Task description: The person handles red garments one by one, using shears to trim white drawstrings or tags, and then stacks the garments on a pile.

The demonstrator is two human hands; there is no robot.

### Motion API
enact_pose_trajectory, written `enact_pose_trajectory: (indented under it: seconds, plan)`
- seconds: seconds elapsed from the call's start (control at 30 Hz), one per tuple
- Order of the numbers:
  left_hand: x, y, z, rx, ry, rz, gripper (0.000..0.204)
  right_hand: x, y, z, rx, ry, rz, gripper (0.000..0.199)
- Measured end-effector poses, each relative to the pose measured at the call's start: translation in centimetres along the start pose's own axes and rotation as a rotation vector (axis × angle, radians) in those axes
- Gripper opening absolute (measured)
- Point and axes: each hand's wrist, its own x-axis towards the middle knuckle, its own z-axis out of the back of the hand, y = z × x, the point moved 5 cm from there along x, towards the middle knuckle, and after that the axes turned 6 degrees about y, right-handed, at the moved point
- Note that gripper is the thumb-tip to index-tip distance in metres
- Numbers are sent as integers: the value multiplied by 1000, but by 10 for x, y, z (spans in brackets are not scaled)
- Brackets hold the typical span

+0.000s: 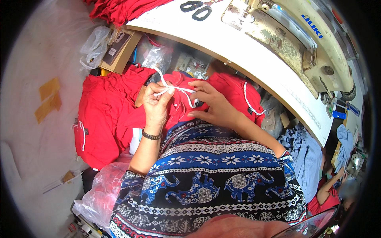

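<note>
A thin white drawstring cord point(171, 87), looped into what looks like a bow, stands out over red fabric in front of my body. Thumb and fingertips of my left hand point(156, 104) pinch it near the crossing. To the right, my right hand point(217, 104) is curved with thumb and fingers apart beside the cord's loop; whether a fingertip touches the loop I cannot tell. Beneath both hands, a red garment point(178, 109) lies on my lap. More red garments point(105, 115) spread to the left, and another with white cord point(234, 93) lies to the right.
A white sewing table point(190, 23) arches across the far side, bearing a sewing machine point(274, 39). A cardboard box point(121, 53) and plastic bags point(95, 45) sit under its left end. Light blue cloth point(303, 154) hangs at right, near a co-worker's arm point(327, 186).
</note>
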Motion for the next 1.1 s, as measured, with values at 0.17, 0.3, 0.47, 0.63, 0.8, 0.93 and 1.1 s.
enact_pose_trajectory:
  seconds: [0.17,0.3,0.47,0.63,0.8,0.93,1.1]
  plan:
    - [1,-68,-19,210,33,-218,21,16,35,46,24,20,-66,16]
    - [-13,-121,-61,36,392,-496,20,1,108,89,-80,83,88,15]
    - [3,-48,-45,166,166,-151,22,-6,44,85,-68,-35,-149,36]
    - [-11,10,-43,201,67,-26,19,-9,17,60,-480,31,-233,73]
    - [-16,23,-48,400,95,-2,25,13,9,17,-414,45,-111,72]
    - [-16,10,-59,384,86,46,40,23,-18,2,-276,164,-153,55]
    - [-14,11,-52,298,37,49,43,20,-19,10,-143,160,-94,39]
